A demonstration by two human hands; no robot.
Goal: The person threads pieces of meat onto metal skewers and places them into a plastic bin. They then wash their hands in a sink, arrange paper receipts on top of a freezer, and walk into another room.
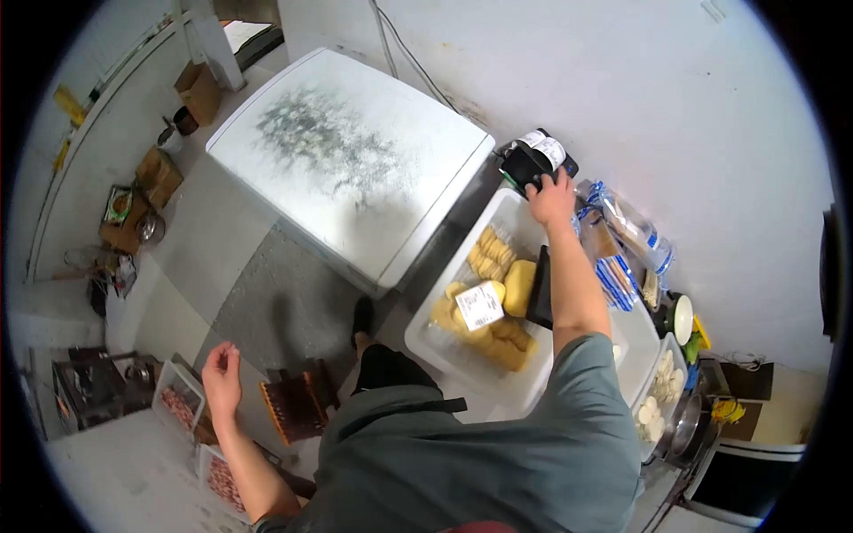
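My right hand point(553, 200) reaches forward with fingers apart, its tips on a black device point(529, 167) that holds white label rolls point(551, 153). Whether it grips any part is not clear. Below that arm stands a white plastic tub point(426, 330) with pale yellow sliced food point(490, 253), a smooth yellow lump point(520, 289) and a printed white label point(481, 306) lying on top. A black flat object point(539, 298) leans in the tub, partly behind my forearm. My left hand point(222, 380) hangs at the left, fingers curled together, nothing visible in them.
A white chest-like appliance point(355, 160) with dark stains stands ahead. Clear plastic packs with blue trim point(626, 222) lie along the wall. Tubs of pinkish pieces point(178, 404) sit lower left, beside a brown wooden stool-like object point(291, 407). Pale round pieces point(653, 413) fill a tub at right.
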